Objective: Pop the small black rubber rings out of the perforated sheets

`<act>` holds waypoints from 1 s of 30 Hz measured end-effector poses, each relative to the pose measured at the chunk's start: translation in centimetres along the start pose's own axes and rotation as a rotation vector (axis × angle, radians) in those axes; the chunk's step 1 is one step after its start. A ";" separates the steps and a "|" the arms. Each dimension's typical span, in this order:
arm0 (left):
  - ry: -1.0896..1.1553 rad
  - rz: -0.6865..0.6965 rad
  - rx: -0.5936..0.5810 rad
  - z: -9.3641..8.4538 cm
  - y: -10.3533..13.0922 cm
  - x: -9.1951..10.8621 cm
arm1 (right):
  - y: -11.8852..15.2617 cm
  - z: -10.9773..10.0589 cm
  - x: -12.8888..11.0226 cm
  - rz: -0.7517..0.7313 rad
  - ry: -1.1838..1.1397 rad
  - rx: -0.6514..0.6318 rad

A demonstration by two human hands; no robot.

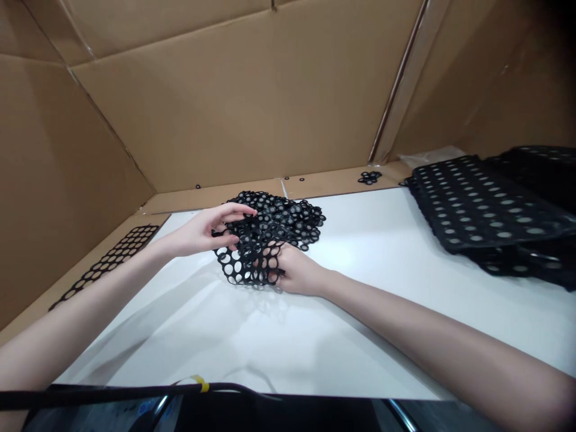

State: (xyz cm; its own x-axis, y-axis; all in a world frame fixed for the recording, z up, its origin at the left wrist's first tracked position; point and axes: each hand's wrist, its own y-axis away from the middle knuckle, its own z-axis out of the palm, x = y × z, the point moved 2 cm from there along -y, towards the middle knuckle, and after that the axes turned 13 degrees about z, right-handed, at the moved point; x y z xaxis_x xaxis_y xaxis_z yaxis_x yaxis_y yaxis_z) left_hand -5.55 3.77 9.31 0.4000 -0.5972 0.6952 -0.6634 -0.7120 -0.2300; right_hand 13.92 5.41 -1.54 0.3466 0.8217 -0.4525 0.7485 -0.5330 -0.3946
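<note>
My right hand [299, 270] is closed on the right edge of a black sheet with round holes [236, 267], which curves up off the white tabletop. At the sheet's upper left is my left hand [213, 228], its fingers and thumb spread apart. Whether the left fingertips touch the sheet I cannot tell. Just beyond both hands lies a heap of small black rings [292, 219], many with pale centres. Part of the heap is hidden behind the sheet and the left hand.
Black perforated mats [490, 204] are stacked on the right. A flat holed black strip [108, 261] lies at the left edge. A small ring cluster [369, 177] and a few stray rings sit by the back cardboard wall [252, 102]. A black cable [112, 395] crosses in front.
</note>
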 end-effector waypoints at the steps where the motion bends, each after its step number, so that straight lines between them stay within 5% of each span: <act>1: -0.027 0.018 0.001 0.1 0.0 0.3 | 0.0 0.0 0.0 0.000 -0.001 0.002; 11: -0.147 0.124 0.004 0.7 0.0 2.2 | -0.1 -0.1 -0.1 0.004 0.022 0.011; 21: -0.211 -0.069 0.306 -2.0 -1.4 -3.9 | 0.1 0.0 -0.1 -0.014 -0.065 0.047; 25: -0.021 -0.084 0.354 -3.9 -1.1 -2.4 | 0.1 0.0 -0.2 -0.022 -0.083 0.045; 30: -0.073 0.082 0.648 -7.9 -0.4 1.7 | 0.2 -0.1 -0.4 0.005 -0.057 0.048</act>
State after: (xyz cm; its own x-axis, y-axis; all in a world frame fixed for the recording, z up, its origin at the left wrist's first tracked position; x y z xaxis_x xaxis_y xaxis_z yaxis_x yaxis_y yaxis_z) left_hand -9.56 5.96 15.96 0.4212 -0.6659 0.6157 -0.1870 -0.7281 -0.6595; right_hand 14.01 5.04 -1.36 0.3163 0.8072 -0.4984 0.7184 -0.5469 -0.4298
